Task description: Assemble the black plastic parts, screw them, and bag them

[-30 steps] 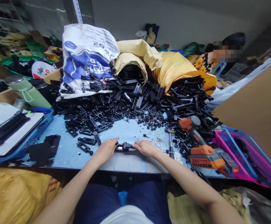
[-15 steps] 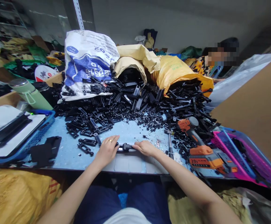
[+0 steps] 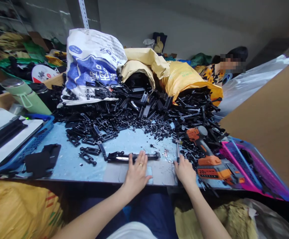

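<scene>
- Your left hand (image 3: 136,172) lay open and flat, fingers spread, with the fingertips resting on the long black plastic bar (image 3: 119,157). It clasped nothing; the flat press probably kept the bar from sliding.
- The bar lay lengthwise along the near edge of the tabletop (image 3: 67,162), on the bare strip in front of you.
- Your right hand (image 3: 184,171) sat near the near right edge, its fingertips at the near end of a thin metal tool (image 3: 177,149). Whether the fingers had closed on it cannot be told.
- The orange cordless drill (image 3: 210,162) lay on its side just right of that hand, likely parked within easy reach.
- The heap of black plastic parts (image 3: 139,113) spilled from the yellow sack (image 3: 184,78) and the white-and-blue sack (image 3: 92,63) across the far side, which left the near strip bare.
- A pink basket (image 3: 246,166) stood at the right end and a blue basket (image 3: 38,139) at the left.
</scene>
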A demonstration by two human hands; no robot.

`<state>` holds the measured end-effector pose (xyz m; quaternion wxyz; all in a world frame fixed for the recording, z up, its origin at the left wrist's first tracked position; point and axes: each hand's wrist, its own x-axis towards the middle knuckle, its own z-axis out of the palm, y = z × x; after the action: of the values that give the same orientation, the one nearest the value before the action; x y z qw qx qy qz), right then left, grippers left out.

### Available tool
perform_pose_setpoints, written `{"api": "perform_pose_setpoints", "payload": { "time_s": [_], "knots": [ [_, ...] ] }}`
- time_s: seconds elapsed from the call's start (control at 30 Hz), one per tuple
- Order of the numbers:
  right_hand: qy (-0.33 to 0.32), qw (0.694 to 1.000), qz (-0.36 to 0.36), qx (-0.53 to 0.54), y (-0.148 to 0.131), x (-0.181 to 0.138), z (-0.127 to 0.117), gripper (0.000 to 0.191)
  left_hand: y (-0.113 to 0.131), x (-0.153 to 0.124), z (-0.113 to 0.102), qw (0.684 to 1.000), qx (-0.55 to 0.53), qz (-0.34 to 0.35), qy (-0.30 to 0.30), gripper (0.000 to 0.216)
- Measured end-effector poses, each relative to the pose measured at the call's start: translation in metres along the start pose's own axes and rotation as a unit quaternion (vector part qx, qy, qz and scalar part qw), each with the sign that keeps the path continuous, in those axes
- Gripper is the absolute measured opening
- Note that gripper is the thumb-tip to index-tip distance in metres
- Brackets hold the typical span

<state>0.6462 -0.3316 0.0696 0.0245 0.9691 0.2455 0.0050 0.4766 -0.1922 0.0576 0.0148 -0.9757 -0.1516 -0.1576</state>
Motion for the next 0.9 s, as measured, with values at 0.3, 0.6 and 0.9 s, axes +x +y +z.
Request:
{"api": "perform_pose_setpoints", "payload": {
  "time_s": [0.3, 0.6, 0.9],
  "knots": [
    [-0.029, 0.997, 0.060, 0.049, 0.026, 0.012, 0.003, 0.050, 0.039, 0.017, 0.040, 0.999, -0.038, -0.005, -0.030, 0.095],
    [-0.021, 0.920, -0.088, 0.382, 0.000, 0.004, -0.020, 0.037, 0.048, 0.024, 0.049, 0.997, -0.070, -0.036, -0.024, 0.107],
    [-0.059, 0.796, -0.140, 0.585, -0.034, -0.061, -0.091, 0.037, 0.038, 0.016, 0.049, 0.991, -0.133, -0.006, -0.025, 0.107]
  ]
}}
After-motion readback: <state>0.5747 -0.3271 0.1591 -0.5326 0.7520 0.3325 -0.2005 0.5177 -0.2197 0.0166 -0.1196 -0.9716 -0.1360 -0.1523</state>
